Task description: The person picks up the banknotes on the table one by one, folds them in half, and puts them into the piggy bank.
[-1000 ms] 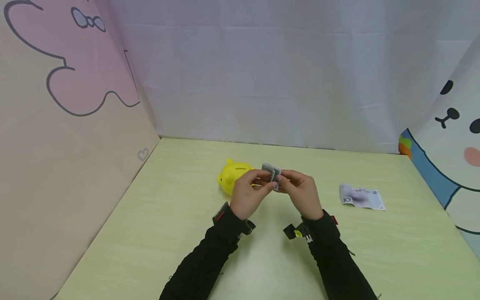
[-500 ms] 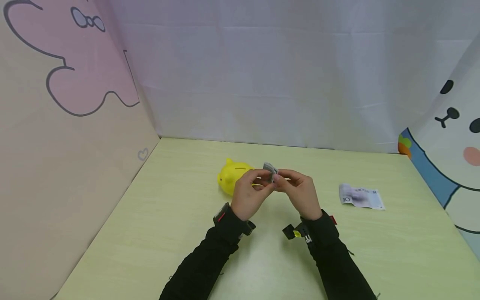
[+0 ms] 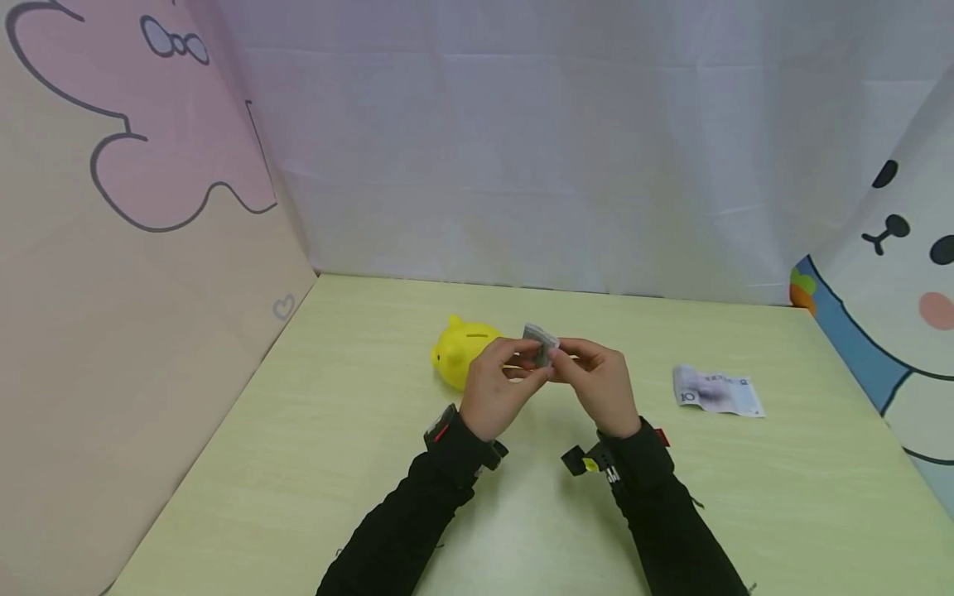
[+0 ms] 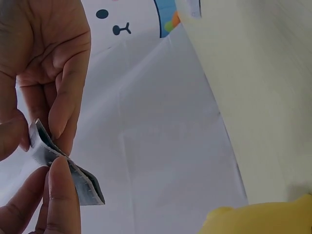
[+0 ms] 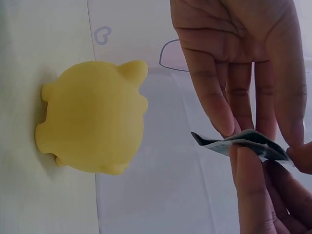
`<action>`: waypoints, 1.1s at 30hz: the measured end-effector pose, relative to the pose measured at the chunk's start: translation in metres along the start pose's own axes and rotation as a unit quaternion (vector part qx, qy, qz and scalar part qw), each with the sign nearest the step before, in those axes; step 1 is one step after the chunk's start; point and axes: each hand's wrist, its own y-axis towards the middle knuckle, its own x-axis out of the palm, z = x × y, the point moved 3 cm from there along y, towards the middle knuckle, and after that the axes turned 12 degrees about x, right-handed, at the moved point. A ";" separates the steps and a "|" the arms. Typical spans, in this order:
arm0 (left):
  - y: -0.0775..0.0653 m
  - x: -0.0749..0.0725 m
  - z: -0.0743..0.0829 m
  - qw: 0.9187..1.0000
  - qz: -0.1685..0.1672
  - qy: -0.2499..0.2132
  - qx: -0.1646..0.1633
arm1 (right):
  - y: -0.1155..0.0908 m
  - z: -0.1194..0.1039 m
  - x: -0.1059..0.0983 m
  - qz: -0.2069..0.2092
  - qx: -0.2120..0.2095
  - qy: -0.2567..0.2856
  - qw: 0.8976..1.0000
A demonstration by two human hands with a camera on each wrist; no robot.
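A small folded banknote (image 3: 538, 338) is held up between both hands, above the table and to the right of the yellow piggy bank (image 3: 456, 351). My left hand (image 3: 492, 389) pinches one end between thumb and fingers. My right hand (image 3: 602, 387) pinches the other end, the two thumbs close together. In the left wrist view the folded banknote (image 4: 87, 187) shows layered edges standing slightly apart. The right wrist view shows the folded banknote (image 5: 214, 145) nearly edge-on, fingertips on both its faces. My left forearm and hand partly cover the piggy bank, whose top slot shows.
A second banknote (image 3: 719, 392), marked 10, lies spread on the pale table (image 3: 313, 463) to the right of my hands. A white cloth wall (image 3: 551, 182) closes the back, with cartoon-printed panels at both sides.
The folded banknote has turned and been pressed narrower, then spread slightly again between the fingertips. Both hands stay nearly in place. The piggy bank and the loose banknote have not moved.
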 end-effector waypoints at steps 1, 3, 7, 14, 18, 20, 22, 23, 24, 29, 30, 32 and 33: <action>0.000 0.000 0.000 1.000 -0.001 0.001 0.001 | 0.000 0.000 0.000 0.003 -0.001 0.000 1.000; -0.001 0.000 0.000 1.000 -0.002 0.001 0.003 | 0.001 0.001 -0.001 0.006 -0.004 0.004 1.000; -0.001 -0.001 0.001 1.000 -0.004 0.005 0.005 | 0.002 0.002 -0.003 0.017 -0.006 0.001 1.000; 0.001 -0.009 0.009 0.999 0.018 0.023 0.030 | 0.004 0.003 -0.007 0.035 -0.003 -0.013 0.999; 0.002 -0.015 0.008 0.998 0.044 0.036 0.033 | 0.003 0.002 -0.008 0.036 -0.001 -0.014 0.999; 0.003 -0.017 0.006 0.998 0.050 0.031 0.025 | 0.002 0.001 -0.009 0.034 0.002 -0.013 0.999; 0.004 -0.018 0.002 0.999 0.047 0.011 0.004 | 0.002 0.000 -0.008 0.033 0.004 -0.014 0.999; 0.004 -0.019 0.000 0.999 0.042 -0.006 -0.009 | 0.002 0.000 -0.008 0.032 0.005 -0.014 0.999; 0.005 -0.019 -0.003 0.999 0.035 -0.022 -0.026 | 0.002 -0.001 -0.008 0.031 0.006 -0.014 0.999; 0.007 -0.019 -0.014 0.990 -0.005 -0.089 -0.111 | 0.000 -0.003 -0.007 0.024 0.004 -0.012 1.000; 0.007 -0.019 -0.016 0.988 -0.011 -0.091 -0.123 | 0.000 -0.004 -0.007 0.022 0.002 -0.012 1.000; 0.007 -0.019 -0.018 0.987 -0.022 -0.090 -0.134 | -0.001 -0.004 -0.006 0.018 -0.001 -0.008 1.000; 0.006 -0.019 -0.019 0.986 -0.026 -0.088 -0.136 | -0.001 -0.004 -0.006 0.016 -0.003 -0.007 1.000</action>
